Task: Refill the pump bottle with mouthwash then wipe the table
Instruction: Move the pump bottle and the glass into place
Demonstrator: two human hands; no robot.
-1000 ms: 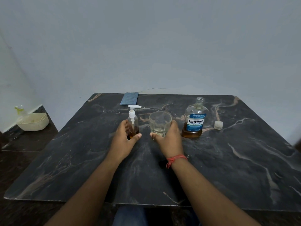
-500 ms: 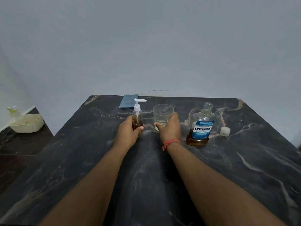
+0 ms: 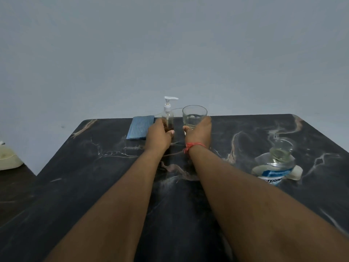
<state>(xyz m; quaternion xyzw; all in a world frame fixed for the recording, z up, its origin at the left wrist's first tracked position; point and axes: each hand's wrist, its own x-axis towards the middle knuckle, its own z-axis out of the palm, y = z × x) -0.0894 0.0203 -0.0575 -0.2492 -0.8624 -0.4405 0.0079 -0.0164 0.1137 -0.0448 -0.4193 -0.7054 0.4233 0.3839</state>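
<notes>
- Plain grey wall (image 3: 170, 53) fills the upper half of the view; below it lies a dark marble tabletop (image 3: 94, 176) with pale veins.
- Left hand (image 3: 158, 136): fingers curled round the lower body of the pump bottle (image 3: 168, 120), thumb at its front. The bottle stands upright near the far edge of the tabletop, with a white pump head and brown liquid in its lower part.
- Right hand (image 3: 198, 134): gripping the glass (image 3: 194, 116) from its near side. The glass is upright, just right of the pump bottle, and holds a little clear liquid. A red thread band (image 3: 194, 146) circles the right wrist.
- Folded blue cloth (image 3: 140, 126): flat on the tabletop, just left of the left hand, at the far edge.
- Mouthwash bottle (image 3: 275, 163): stands uncapped at the right, well apart from both hands, nearer the camera; image blurred, blue label partly legible.
- White cap (image 3: 296, 173): on the tabletop just beside the mouthwash bottle, on its right.
- Pale basin (image 3: 7, 157): at the left frame edge, on a lower dark surface beside the tabletop.
</notes>
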